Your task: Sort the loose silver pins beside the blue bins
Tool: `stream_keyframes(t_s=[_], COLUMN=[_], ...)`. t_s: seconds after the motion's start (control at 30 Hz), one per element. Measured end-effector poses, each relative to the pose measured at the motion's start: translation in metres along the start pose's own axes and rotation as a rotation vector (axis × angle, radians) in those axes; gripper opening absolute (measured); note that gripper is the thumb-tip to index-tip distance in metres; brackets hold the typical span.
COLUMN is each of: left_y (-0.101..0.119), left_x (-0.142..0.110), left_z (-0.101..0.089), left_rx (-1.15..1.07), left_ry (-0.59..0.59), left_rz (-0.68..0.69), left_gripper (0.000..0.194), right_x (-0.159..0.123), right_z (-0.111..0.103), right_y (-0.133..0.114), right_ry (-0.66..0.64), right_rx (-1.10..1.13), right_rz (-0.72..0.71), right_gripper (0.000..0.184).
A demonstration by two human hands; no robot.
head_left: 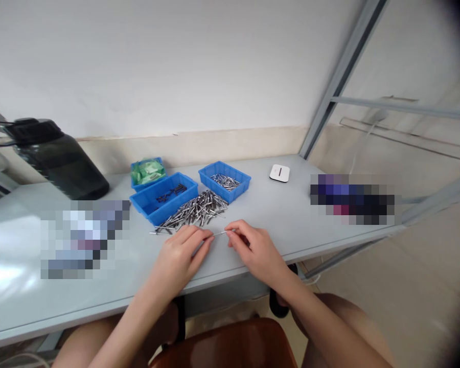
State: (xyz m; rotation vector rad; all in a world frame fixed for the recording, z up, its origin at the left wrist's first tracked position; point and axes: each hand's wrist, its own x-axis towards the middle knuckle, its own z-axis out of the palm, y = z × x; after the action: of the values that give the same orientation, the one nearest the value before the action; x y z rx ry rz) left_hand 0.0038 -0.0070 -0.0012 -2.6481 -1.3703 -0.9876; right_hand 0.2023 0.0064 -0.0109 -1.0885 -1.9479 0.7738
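In the head view, the light grey, flat surface (272, 214) has its long front edge passing under both wrists. The most open room is to the right of the hands, up to a blurred patch; a smaller open part is between the left forearm and another blurred patch. At the back, the surface meets the pale wall (214, 66), and a grey metal post (339, 82) rises at the right rear.

The left hand (186, 250) and the right hand (255, 250) are low over the surface, near its front edge, palms turned inward. Each hand is nearly closed, fingertips pinching one end of a thin silver metal pin (220, 233), which lies almost level between them.

Just beyond the left hand is a loose pile of metal pins (205, 208). It touches a blue plastic bin with dark pieces (143, 204); a blue plastic bin with silver pins (239, 193) is right of that one.
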Motion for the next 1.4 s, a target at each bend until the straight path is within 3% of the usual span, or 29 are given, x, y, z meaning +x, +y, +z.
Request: stream_keyframes(t_s=[0.27, 0.5, 0.73, 1.1, 1.2, 1.27, 1.4], left_y=[-0.004, -0.009, -0.01, -0.01, -0.008, -0.007, -0.006], left_x=[-0.002, -0.002, -0.003, -0.004, -0.004, -0.004, -0.002], left_z=[0.003, 0.006, 0.006, 0.008, 0.007, 0.007, 0.006], left_rx=[0.03, 0.032, 0.054, 0.054, 0.046, 0.052, 0.077], left_ry=[0.001, -0.024, -0.006, -0.052, -0.056, -0.077, -0.137], left_rz=[-0.01, -0.017, -0.035, -0.129, -0.197, -0.194, -0.147], left_gripper=[0.015, 0.018, 0.018, 0.018, 0.024, 0.023, 0.02], right_x=[0.003, 0.003, 0.003, 0.001, 0.001, -0.002, -0.016], right_z=[0.002, -0.001, -0.003, 0.0, 0.001, 0.0, 0.002], right_y=[0.002, -0.003, -0.005, -0.005, -0.005, -0.005, 0.001], right_ry=[0.086, -0.058, -0.153, -0.144, -0.057, 0.076, 0.357], right_rx=[0.075, 0.0, -0.054, -0.092, -0.058, -0.018, 0.055], right_rz=[0.017, -0.054, -0.122, -0.132, -0.155, -0.206, -0.459], right_gripper=[0.012, 0.004, 0.009, 0.011, 0.01, 0.009, 0.013])
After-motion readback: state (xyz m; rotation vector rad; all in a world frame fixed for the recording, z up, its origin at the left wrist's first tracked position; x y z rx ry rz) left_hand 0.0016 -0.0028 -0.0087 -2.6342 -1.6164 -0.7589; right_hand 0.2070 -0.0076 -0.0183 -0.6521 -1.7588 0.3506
